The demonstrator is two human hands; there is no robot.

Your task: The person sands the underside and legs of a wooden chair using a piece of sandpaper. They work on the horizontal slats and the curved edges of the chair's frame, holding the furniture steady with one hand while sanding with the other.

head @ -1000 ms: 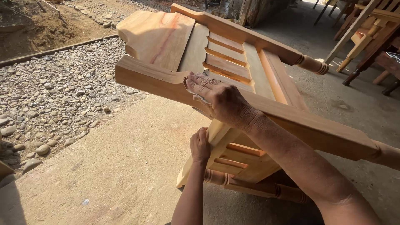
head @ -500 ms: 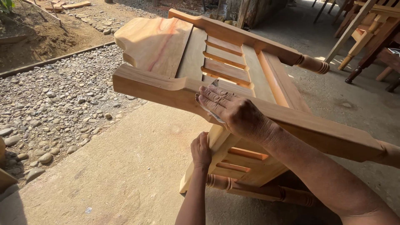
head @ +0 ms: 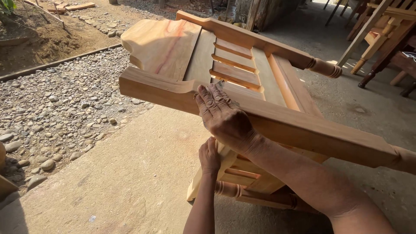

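An unfinished pale wooden chair frame with horizontal slats lies tipped on its side on a concrete floor. The right hand rests flat on its upper rail; the left hand presses a lower piece beneath. Grey gravel lies alongside.

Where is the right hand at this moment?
In the head view, the right hand lies flat, palm down, on the near rail of the tilted wooden chair frame, centre frame, just above the left hand, which touches the frame's underside.
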